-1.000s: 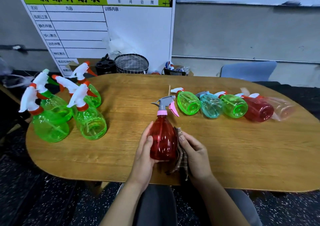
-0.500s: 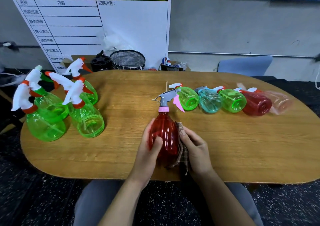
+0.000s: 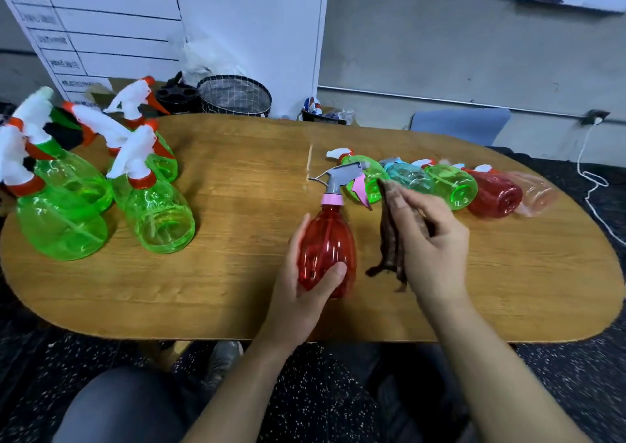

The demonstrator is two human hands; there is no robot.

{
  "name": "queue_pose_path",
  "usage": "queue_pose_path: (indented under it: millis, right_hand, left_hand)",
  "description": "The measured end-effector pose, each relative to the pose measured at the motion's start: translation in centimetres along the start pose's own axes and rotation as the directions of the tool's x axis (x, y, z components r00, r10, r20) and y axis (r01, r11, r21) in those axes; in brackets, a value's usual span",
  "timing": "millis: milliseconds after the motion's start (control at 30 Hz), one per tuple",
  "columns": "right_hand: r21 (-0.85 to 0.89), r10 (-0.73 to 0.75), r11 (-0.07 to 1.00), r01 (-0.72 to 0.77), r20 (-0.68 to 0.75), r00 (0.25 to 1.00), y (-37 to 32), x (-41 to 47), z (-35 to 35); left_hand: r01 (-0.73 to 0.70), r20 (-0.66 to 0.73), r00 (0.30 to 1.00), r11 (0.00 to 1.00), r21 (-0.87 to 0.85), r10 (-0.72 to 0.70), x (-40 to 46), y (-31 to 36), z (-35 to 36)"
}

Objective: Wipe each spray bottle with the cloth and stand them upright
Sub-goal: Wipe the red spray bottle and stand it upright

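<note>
A red spray bottle [image 3: 327, 239] with a grey trigger and pink collar stands upright near the table's front edge. My left hand [image 3: 301, 286] grips its lower body, thumb across the front. To its right, my right hand [image 3: 430, 242] pinches a dark brown cloth [image 3: 389, 239] that hangs down, lifted clear of the bottle. Behind lie several bottles on their sides in a row: green [image 3: 369, 180], teal [image 3: 408, 178], green [image 3: 452, 186], red [image 3: 494, 195], pale pink [image 3: 537, 193]. Several green bottles [image 3: 159, 215] with white triggers stand upright at the left.
The oval wooden table [image 3: 237, 273] has its near edge just before my knees. A wire basket [image 3: 235, 98], a black holder [image 3: 178, 95] and a whiteboard sit behind it. A blue chair back [image 3: 460, 125] shows at the far right, and a white cable [image 3: 589, 178] hangs beside it.
My right hand has lifted the cloth away from the red bottle's right side, up and to the right. My left hand keeps its grip on the bottle. The view has tilted down.
</note>
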State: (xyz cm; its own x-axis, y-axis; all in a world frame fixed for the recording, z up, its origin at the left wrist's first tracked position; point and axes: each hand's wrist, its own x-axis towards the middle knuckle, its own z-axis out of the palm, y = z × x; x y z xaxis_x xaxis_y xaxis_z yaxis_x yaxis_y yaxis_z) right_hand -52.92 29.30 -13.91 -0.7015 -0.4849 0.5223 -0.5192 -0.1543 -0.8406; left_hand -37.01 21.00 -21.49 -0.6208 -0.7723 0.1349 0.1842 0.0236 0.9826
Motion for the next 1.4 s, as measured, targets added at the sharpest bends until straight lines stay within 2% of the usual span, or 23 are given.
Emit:
queue_pose_path:
  millis: [67,100,167,267,300,467,533,633,667,700,800,833,967,1000,1033,1133,1167,1200,1267,1333,1400]
  right_hand:
    - [-0.231,-0.177,0.955,0.184,0.052,0.983,-1.2,1.7,0.3]
    - [-0.289,-0.218,0.928,0.235,0.089,0.972,-1.7,2.5,0.6]
    - [-0.385,-0.256,0.87,0.308,0.181,0.949,-1.9,3.7,1.1]
    - [-0.58,-0.254,0.7,0.416,0.342,0.905,-1.0,4.2,1.9]
    - [-0.583,-0.241,0.686,0.436,0.383,0.892,-0.5,3.9,2.1]
    - [-0.39,-0.241,0.776,0.496,0.544,0.804,-0.2,2.9,2.0]
    - [-0.459,-0.238,0.743,0.487,0.499,0.833,-0.2,4.1,1.7]
    - [-0.584,-0.231,0.731,0.353,0.275,0.933,0.2,5.6,1.3]
    - [-0.581,-0.224,0.74,0.339,0.262,0.939,0.2,5.6,1.4]
    - [-0.55,-0.219,0.753,0.362,0.309,0.925,0.0,5.3,1.6]
    - [-0.404,-0.2,0.791,0.459,0.539,0.818,-0.6,4.2,1.9]
    - [-0.404,-0.209,0.782,0.475,0.548,0.81,-0.6,4.3,1.9]
    - [-0.542,-0.227,0.763,0.352,0.285,0.931,0.0,5.8,1.7]
    - [-0.541,-0.222,0.768,0.342,0.276,0.935,0.0,5.8,1.8]
    - [-0.514,-0.22,0.776,0.367,0.325,0.92,0.0,5.5,2.0]
    - [-0.367,-0.198,0.81,0.458,0.564,0.802,-0.7,4.4,2.2]
    - [-0.366,-0.198,0.802,0.472,0.583,0.788,-0.8,4.5,2.2]
    - [-0.4,-0.203,0.787,0.47,0.551,0.809,-0.7,4.7,2.1]
    - [-0.501,-0.205,0.77,0.395,0.392,0.897,-0.4,5.4,1.9]
    - [-0.538,-0.192,0.779,0.324,0.287,0.938,-0.1,5.2,1.8]
    - [-0.473,-0.194,0.803,0.362,0.367,0.91,-0.2,4.4,2.1]
  left_hand:
    - [-0.022,0.003,1.0,0.999,0.028,0.022,0.0,-0.2,0.0]
    - [-0.023,0.007,1.0,0.999,0.036,0.023,0.0,-0.4,0.0]
    - [-0.029,0.04,0.999,0.999,0.045,0.027,0.0,-0.4,0.0]
    - [-0.043,0.079,0.996,0.997,0.066,0.038,0.0,-0.6,-0.3]
    - [-0.046,0.08,0.996,0.997,0.064,0.041,0.0,-0.6,-0.3]
    - [-0.044,0.097,0.995,0.998,0.047,0.04,0.1,-0.4,-0.4]
    - [-0.05,0.101,0.994,0.997,0.061,0.044,0.1,-0.5,-0.4]
    - [-0.054,0.102,0.994,0.995,0.08,0.046,0.1,-0.8,-0.5]
    - [-0.055,0.096,0.994,0.995,0.085,0.047,0.1,-0.9,-0.5]
    - [-0.054,0.089,0.995,0.995,0.088,0.046,0.1,-0.9,-0.5]
    - [-0.047,0.07,0.997,0.997,0.068,0.043,0.1,-0.8,-0.5]
    - [-0.05,0.071,0.996,0.997,0.066,0.045,0.1,-0.8,-0.5]
    - [-0.048,0.092,0.995,0.996,0.073,0.041,0.0,-0.7,-0.5]
    - [-0.048,0.095,0.995,0.996,0.075,0.041,0.0,-0.7,-0.5]
    - [-0.05,0.101,0.994,0.996,0.079,0.042,0.0,-0.8,-0.6]
    - [-0.042,0.126,0.991,0.998,0.057,0.035,0.0,-0.7,-0.6]
    - [-0.038,0.13,0.991,0.998,0.052,0.031,0.0,-0.7,-0.6]
    - [-0.039,0.131,0.991,0.998,0.056,0.031,0.0,-0.6,-0.6]
    - [-0.046,0.125,0.991,0.996,0.075,0.036,0.0,-0.7,-0.5]
    - [-0.044,0.118,0.992,0.996,0.079,0.035,0.0,-0.7,-0.6]
    - [-0.045,0.106,0.994,0.996,0.072,0.037,-0.1,-0.7,-0.6]
